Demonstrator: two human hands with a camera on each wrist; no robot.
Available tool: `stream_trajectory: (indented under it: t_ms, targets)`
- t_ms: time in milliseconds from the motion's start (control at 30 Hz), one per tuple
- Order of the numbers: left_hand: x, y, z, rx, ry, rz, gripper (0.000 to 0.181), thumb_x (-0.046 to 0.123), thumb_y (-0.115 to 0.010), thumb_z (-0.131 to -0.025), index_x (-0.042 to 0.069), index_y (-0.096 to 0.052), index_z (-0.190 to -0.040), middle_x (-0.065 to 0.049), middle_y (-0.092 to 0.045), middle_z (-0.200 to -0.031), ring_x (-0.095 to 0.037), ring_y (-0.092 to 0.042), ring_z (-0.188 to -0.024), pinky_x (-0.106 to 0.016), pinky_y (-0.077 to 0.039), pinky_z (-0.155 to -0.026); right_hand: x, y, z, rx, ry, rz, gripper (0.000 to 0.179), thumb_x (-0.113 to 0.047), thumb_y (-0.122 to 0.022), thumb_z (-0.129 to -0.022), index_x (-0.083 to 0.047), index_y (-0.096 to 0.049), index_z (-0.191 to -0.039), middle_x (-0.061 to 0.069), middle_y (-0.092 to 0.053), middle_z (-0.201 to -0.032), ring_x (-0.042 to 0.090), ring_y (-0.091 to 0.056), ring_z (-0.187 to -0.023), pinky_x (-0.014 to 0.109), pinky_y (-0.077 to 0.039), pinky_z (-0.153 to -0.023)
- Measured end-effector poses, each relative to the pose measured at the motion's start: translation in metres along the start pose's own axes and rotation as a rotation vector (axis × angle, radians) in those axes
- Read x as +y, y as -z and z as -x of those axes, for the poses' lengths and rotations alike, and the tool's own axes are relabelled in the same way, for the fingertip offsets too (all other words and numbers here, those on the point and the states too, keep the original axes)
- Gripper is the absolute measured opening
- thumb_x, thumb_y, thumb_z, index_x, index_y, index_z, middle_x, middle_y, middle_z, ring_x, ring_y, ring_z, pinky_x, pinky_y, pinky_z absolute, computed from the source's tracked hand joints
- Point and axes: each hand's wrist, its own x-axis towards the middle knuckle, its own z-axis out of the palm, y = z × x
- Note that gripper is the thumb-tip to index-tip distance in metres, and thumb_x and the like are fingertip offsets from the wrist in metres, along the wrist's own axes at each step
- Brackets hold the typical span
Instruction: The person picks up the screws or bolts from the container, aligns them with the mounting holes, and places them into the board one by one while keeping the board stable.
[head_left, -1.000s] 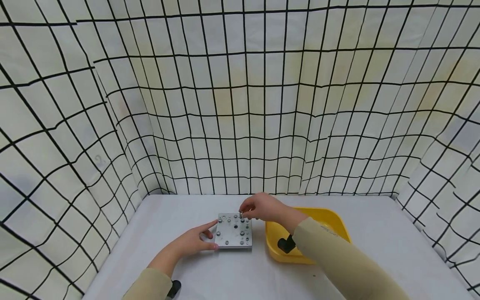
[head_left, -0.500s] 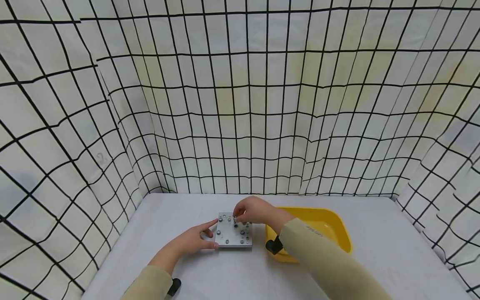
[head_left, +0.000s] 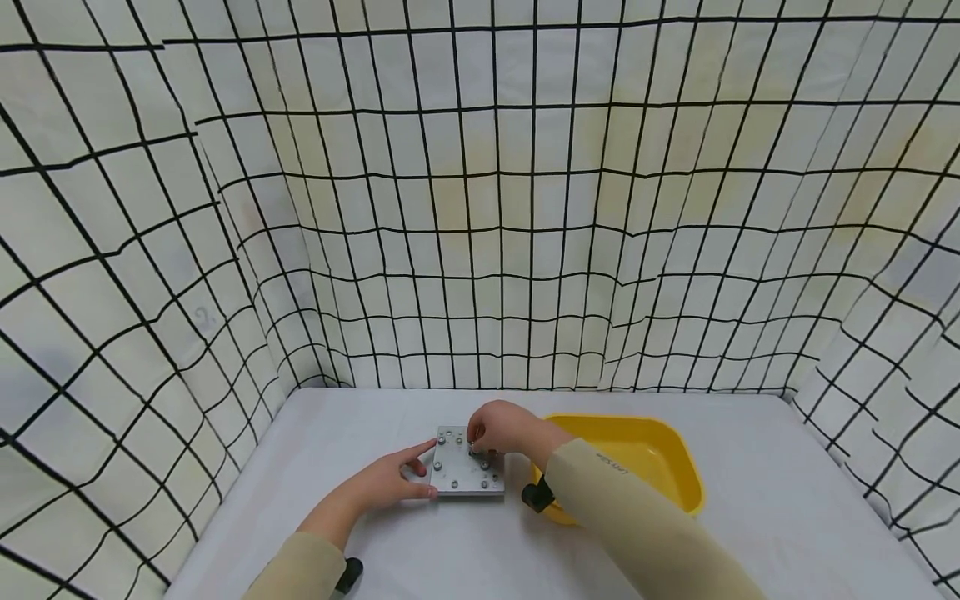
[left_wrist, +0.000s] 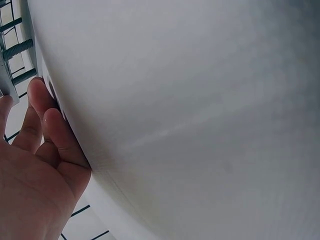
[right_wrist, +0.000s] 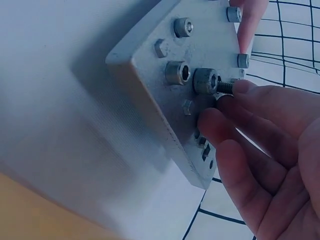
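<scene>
A silver metal plate (head_left: 456, 471) with several socket-head screws and hex heads set in its top lies ahead of me. My left hand (head_left: 375, 486) grips its left side, forefinger by the far corner and thumb at the near corner. Threaded screw shanks (left_wrist: 18, 49) stick out from the plate in the left wrist view, near the left fingers (left_wrist: 59, 131). Above the plate's middle, my right hand (head_left: 506, 427) pinches a small screw. In the right wrist view the screw's threaded shank (right_wrist: 225, 88) shows between the fingertips and a socket-head screw (right_wrist: 205, 80); its head is hidden by fingers.
A yellow tray (head_left: 693, 492) stands to the right of the plate, under the right forearm. The table (head_left: 787, 483) has a white cover. White walls with a black grid (head_left: 555, 250) rise behind and at both sides.
My right hand has moved left from the plate's far right part, then slightly nearer, down to the dark hole at its middle. The left hand has kept its hold on the plate.
</scene>
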Motion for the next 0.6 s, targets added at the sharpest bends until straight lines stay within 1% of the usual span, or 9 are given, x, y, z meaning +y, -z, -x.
stream_trajectory:
  t_ms: [167,333,433,600]
  targets:
    - [0.0016,-0.0007,-0.0009,-0.011,0.008,-0.01,0.09,0.047,-0.085,-0.074,0.027,-0.043,-0.151,0.005,-0.06,-0.106,-0.014,-0.052,-0.082,-0.043,-0.043,-0.085,0.0019,-0.0022,0.0014,-0.002,-0.002,0.0,0.005,-0.016,-0.075,-0.09,-0.021,-0.074,-0.092,-0.007,-0.062,-0.081,0.011,-0.058,-0.07,0.023,-0.05,-0.065]
    - [0.003,-0.0006,-0.0012,-0.008,0.007,-0.009,0.09,0.046,-0.085,-0.074,0.027,-0.043,-0.151,0.004,-0.06,-0.107,-0.014,-0.053,-0.082,-0.043,-0.043,-0.085,0.0033,-0.0036,0.0021,0.003,0.01,0.048,0.006,-0.018,-0.075,-0.09,-0.023,-0.075,-0.093,-0.008,-0.061,-0.084,0.012,-0.057,-0.072,0.022,-0.049,-0.066]
    - [0.0033,-0.0001,-0.0011,-0.007,0.006,-0.001,0.091,0.046,-0.085,-0.074,0.027,-0.043,-0.151,0.004,-0.06,-0.107,-0.014,-0.053,-0.081,-0.044,-0.043,-0.086,0.0034,-0.0045,0.0013,0.005,0.009,0.059,0.007,-0.019,-0.075,-0.09,-0.024,-0.076,-0.095,-0.008,-0.06,-0.085,0.012,-0.057,-0.073,0.022,-0.049,-0.067]
    - [0.0021,0.0003,-0.002,-0.012,0.016,0.001,0.092,0.049,-0.085,-0.073,0.028,-0.042,-0.152,0.004,-0.06,-0.107,-0.015,-0.052,-0.081,-0.042,-0.043,-0.082,0.0038,-0.0039,0.0016,0.012,0.015,0.051,0.009,-0.02,-0.075,-0.091,-0.024,-0.075,-0.098,-0.008,-0.06,-0.085,0.011,-0.057,-0.074,0.022,-0.049,-0.067]
